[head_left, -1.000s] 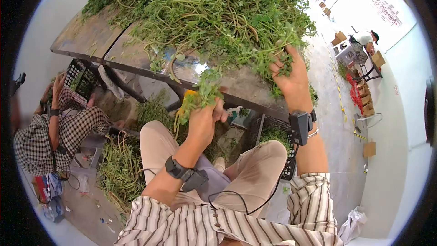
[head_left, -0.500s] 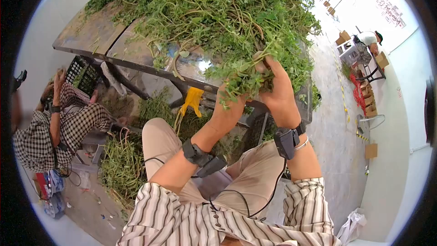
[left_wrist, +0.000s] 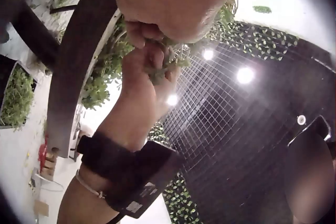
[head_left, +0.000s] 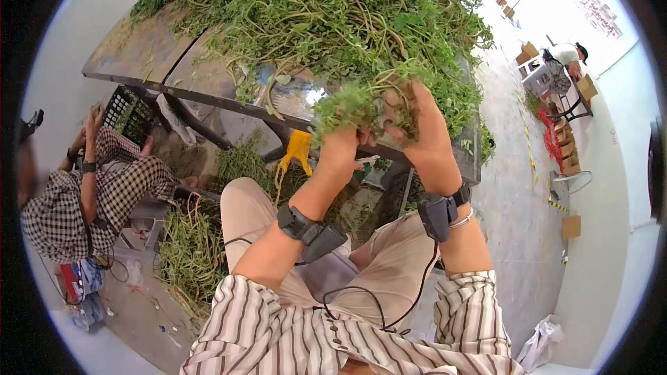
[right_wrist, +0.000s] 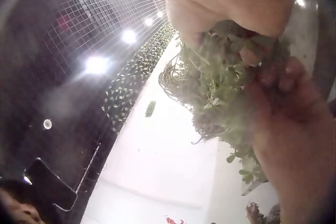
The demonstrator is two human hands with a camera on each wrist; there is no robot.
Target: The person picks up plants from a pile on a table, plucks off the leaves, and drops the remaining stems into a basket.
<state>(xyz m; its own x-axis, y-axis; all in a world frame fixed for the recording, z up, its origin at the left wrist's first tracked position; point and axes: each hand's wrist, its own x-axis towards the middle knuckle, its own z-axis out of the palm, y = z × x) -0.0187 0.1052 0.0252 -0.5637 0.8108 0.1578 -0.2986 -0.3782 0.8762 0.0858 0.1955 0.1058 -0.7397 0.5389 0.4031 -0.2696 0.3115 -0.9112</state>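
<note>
A large heap of leafy green stems [head_left: 313, 21] covers the table, whose worn top [head_left: 142, 45] shows at the left. At the near edge, the left hand [head_left: 339, 153] grips a blurred bunch of sprigs [head_left: 344, 105]. Close beside it, the right hand [head_left: 427, 135] has its fingers curled round more stems. In the left wrist view, the right hand [left_wrist: 142, 82] pinches a small sprig [left_wrist: 157, 74] under the left hand [left_wrist: 178, 3]. In the right wrist view, both hands meet at the greens [right_wrist: 220, 77]; the fingertips are partly hidden.
A yellow glove [head_left: 299, 147] hangs below the table edge. Piled stems [head_left: 191, 253] lie on the floor at the left, near a seated person in checkered clothes [head_left: 128, 194] and a black crate [head_left: 128, 114]. Farther right, another person [head_left: 566, 55] sits by cardboard boxes [head_left: 570, 160].
The left hand has moved up and right from beside the yellow glove to the right hand, which has come down and inward. Both hands now hold greens close together.
</note>
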